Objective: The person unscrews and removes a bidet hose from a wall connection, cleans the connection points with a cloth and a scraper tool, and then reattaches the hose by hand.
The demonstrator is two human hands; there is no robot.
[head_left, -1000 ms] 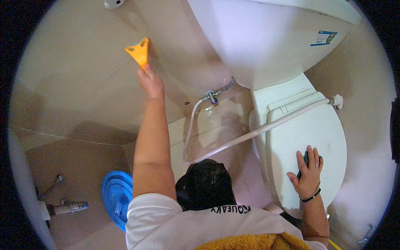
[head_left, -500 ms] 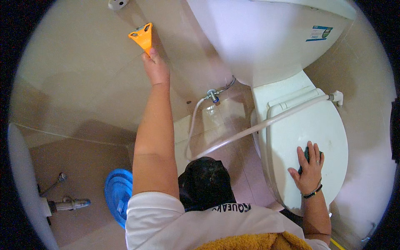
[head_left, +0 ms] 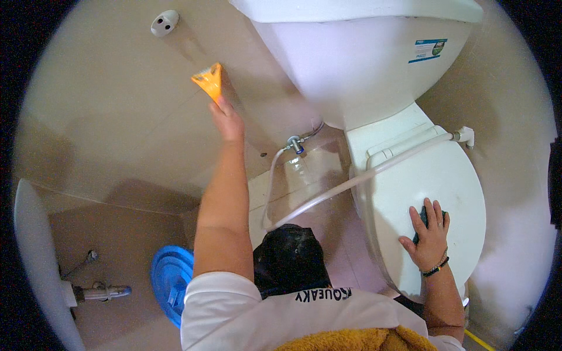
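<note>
My left hand [head_left: 228, 121] reaches forward with its fingers closed round the handle of an orange scraper [head_left: 209, 83]. The scraper's wide end is turned up toward the beige wall [head_left: 129, 111]; whether its edge touches cannot be told. At the right, my right hand [head_left: 430, 241] lies with spread fingers over a dark green scouring pad [head_left: 423, 215], pressing it on the closed white toilet lid [head_left: 404, 257]. Most of the pad is hidden by that hand.
A pale hose [head_left: 351, 181] crosses the lid to a white spray head [head_left: 466, 136] and loops near a wall valve [head_left: 295, 144]. The toilet tank [head_left: 351, 58] stands ahead. A blue plastic lid or basin [head_left: 167, 263] lies left; beyond it is a drain pipe [head_left: 105, 291].
The view has shifted, showing more of the tank and wall fixture. My left hand has drawn the scraper a little nearer and to the right. My right hand stays on the pad.
</note>
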